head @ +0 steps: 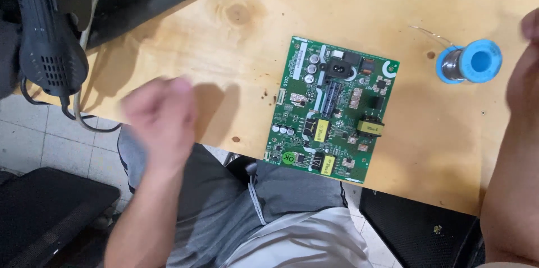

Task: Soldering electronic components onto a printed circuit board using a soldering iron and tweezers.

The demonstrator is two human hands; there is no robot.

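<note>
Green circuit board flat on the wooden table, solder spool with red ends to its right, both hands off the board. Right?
Not quite: in the head view the solder spool has blue ends, not red. The rest holds: the green circuit board lies flat on the wooden table, and the left hand and right hand are off it.

We see our left hand (pixel 160 113) blurred, fingers loosely curled, empty, forearm rising from lower left. Our right hand (pixel 525 71) sits at the right edge, mostly cropped, forearm bare below it.
</note>
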